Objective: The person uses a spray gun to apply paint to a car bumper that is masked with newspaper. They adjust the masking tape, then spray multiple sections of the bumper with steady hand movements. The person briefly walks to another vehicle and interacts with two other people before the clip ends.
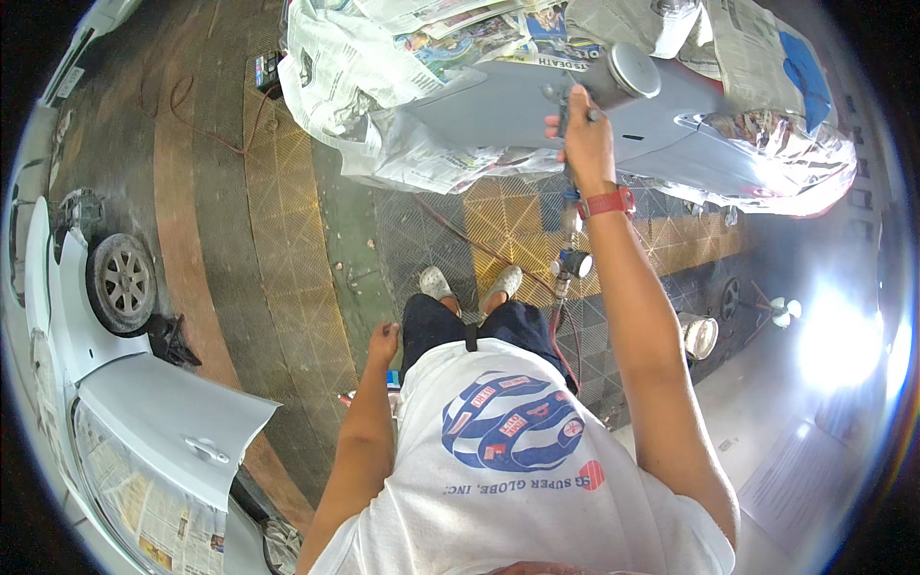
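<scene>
My right hand (586,139) reaches forward, its fingers wrapped round the handle of a spray gun (567,103). A round grey paint cup (634,72) sits on the gun. Just beyond it is a smooth grey car body panel (460,107), bordered with newspaper (355,62) and clear plastic film. Below the gun's handle hang a pressure gauge (573,264) with metal fittings and a reddish air hose (559,316). My left hand (383,342) hangs low by my left hip, its fingers curled in, with nothing visible in them.
A pale car with a wheel (123,285) and a silver door (182,417) stands at the left. A hose (206,142) trails over the patterned floor near a dark box (269,75). At the right are a pail (700,335) and a glaring lamp (843,331).
</scene>
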